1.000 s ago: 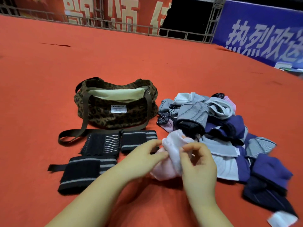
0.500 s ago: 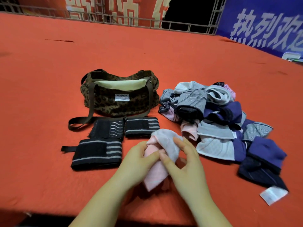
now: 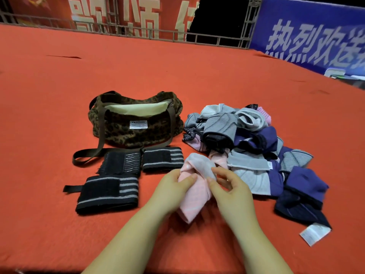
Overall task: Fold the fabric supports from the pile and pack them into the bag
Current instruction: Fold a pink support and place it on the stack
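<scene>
Both hands have drawn slightly apart since half a second ago, and the pink support point(image 3: 194, 186) has barely shifted between them. It sits on the red counter point(image 3: 49, 224), just in front of the pile point(image 3: 254, 153) and touching its near edge. The left hand point(image 3: 171, 187) grips its left side, thumb laid across the cloth and fingers curled behind. The right hand point(image 3: 230, 186) pinches the right side, fingers bent with the tips on the fabric. The piece is soft knit, pale pink below and whitish grey at the rounded top, bunched into a loose tube.

The bag point(image 3: 136, 125) stands behind, leopard-print and fuzzy, with brown webbing straps and a white label. Its mouth is open and shows a pale cream lining; whether anything lies inside is hard to tell from this angle.

Three black bands with grey stripes lie flat in front of the bag: one at the near left point(image 3: 107, 194), one behind it point(image 3: 121, 162), one beside that point(image 3: 163, 159). They are rectangular and ribbed.

The pile holds crumpled grey, purple, navy and pink knit pieces.
</scene>
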`<state>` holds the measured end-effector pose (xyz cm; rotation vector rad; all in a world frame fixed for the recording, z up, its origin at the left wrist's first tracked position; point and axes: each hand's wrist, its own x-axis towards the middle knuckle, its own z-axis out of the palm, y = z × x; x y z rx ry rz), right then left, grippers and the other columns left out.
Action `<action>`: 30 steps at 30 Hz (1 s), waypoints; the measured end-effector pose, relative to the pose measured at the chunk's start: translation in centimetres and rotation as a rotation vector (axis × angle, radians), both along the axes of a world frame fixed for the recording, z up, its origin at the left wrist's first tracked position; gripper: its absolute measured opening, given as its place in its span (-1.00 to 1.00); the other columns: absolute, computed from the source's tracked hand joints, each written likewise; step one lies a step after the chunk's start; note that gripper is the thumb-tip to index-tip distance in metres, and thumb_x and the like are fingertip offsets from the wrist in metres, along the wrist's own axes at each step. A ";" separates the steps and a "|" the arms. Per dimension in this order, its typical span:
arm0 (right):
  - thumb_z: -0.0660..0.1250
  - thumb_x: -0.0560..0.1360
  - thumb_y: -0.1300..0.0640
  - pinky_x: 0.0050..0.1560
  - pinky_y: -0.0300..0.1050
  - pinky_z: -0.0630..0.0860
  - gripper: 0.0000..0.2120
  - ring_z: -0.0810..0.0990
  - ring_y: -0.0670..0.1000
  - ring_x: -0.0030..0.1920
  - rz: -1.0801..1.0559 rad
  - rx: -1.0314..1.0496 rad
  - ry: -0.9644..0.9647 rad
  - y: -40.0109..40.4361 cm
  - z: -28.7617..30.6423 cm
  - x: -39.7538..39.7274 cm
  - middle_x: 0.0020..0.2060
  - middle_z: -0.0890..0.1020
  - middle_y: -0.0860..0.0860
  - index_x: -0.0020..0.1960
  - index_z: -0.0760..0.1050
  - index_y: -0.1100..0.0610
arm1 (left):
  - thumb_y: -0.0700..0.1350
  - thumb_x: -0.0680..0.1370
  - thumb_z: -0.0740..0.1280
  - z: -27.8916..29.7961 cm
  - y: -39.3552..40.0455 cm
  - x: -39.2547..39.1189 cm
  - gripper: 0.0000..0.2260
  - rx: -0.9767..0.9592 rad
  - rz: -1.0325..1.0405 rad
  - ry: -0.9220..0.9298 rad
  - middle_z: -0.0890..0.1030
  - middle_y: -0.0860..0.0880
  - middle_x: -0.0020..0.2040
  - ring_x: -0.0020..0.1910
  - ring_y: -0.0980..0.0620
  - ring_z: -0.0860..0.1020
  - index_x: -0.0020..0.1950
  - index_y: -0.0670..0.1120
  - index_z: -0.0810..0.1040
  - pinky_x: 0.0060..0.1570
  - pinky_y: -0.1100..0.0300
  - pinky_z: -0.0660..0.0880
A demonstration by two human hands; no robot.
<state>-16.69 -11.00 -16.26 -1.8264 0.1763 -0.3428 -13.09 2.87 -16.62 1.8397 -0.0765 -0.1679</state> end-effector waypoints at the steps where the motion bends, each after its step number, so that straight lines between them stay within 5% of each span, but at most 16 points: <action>1: 0.39 0.46 0.26 -0.14 -0.51 0.45 -0.78 0.57 -0.23 -0.06 -0.006 -0.003 0.013 -0.5 0.2 0.3 -0.04 0.61 -0.11 -0.04 0.52 -0.05 | -0.11 0.56 0.31 0.1 -0.8 0.5 -0.85 -0.045 0.010 0.050 0.65 -0.11 -0.02 -0.12 0.04 0.56 0.03 -0.16 0.57 -0.06 0.12 0.47; 5: 0.38 0.48 0.20 -0.16 -0.59 0.35 -0.76 0.52 -0.28 -0.08 -0.022 -0.108 0.075 -2.6 0.3 0.8 -0.02 0.57 -0.14 0.01 0.49 -0.11 | -0.15 0.35 0.33 -0.3 -4.0 1.4 -0.66 -0.160 -0.122 0.205 0.65 -0.20 0.05 0.08 -0.16 0.60 0.12 -0.15 0.54 0.15 -0.06 0.50; 8: 0.38 0.48 0.19 -0.16 -0.63 0.33 -0.70 0.44 -0.39 -0.12 0.067 -0.173 0.192 -3.9 -0.5 0.4 0.11 0.56 -0.11 0.20 0.52 0.02 | -0.26 0.40 0.31 -1.8 -4.6 2.0 -0.60 0.116 -0.077 0.082 0.61 -0.09 0.10 0.09 -0.06 0.57 0.24 -0.10 0.46 0.08 0.15 0.48; 13: 0.37 0.48 0.19 -0.11 -0.61 0.33 -0.74 0.47 -0.38 -0.05 0.023 -0.128 0.193 -5.7 -1.2 -0.6 0.04 0.58 -0.09 0.12 0.51 -0.06 | -0.26 0.45 0.28 -1.3 -4.9 1.8 -0.33 0.497 0.110 -0.163 0.26 -0.15 0.46 0.45 -0.12 0.20 0.52 -0.17 0.12 0.40 0.11 0.10; 16: 0.37 0.48 0.18 -0.12 -0.58 0.35 -0.75 0.49 -0.36 -0.06 -0.001 -0.144 0.186 -6.4 -1.3 -0.7 -0.05 0.59 -0.17 0.02 0.49 -0.15 | -0.29 0.40 0.30 0.3 -6.3 1.5 -0.41 0.415 0.048 -0.384 0.35 -0.14 0.40 0.41 -0.11 0.27 0.44 -0.19 0.30 0.40 0.14 0.12; 19: 0.36 0.48 0.15 -0.09 -0.57 0.36 -0.76 0.52 -0.30 -0.02 -0.023 -0.161 0.169 -7.3 -1.0 -0.8 -0.03 0.58 -0.22 0.04 0.50 -0.17 | -0.18 0.39 0.26 1.3 -7.8 1.7 -0.50 0.386 -0.030 -0.433 0.42 -0.10 0.33 0.37 -0.06 0.33 0.34 -0.16 0.43 0.38 0.18 0.17; 24: 0.36 0.48 0.18 -0.08 -0.51 0.40 -0.75 0.54 -0.24 -0.01 -0.065 -0.159 0.150 -9.3 0.0 -0.5 0.00 0.59 -0.23 0.07 0.52 -0.12 | -0.30 0.41 0.34 2.4 -9.2 2.6 -0.58 0.328 -0.038 -0.471 0.46 -0.02 0.27 0.32 0.06 0.36 0.27 -0.10 0.48 0.22 0.46 0.11; 30: 0.37 0.48 0.18 -0.04 -0.42 0.42 -0.75 0.55 -0.23 -0.02 -0.087 -0.187 0.089 -10.4 1.7 1.5 -0.01 0.60 -0.14 -0.01 0.49 -0.18 | -0.05 0.30 0.18 3.8 -9.6 4.4 -0.50 0.430 0.027 -0.530 0.49 -0.02 0.23 0.26 -0.06 0.40 0.23 -0.05 0.51 0.26 0.15 0.25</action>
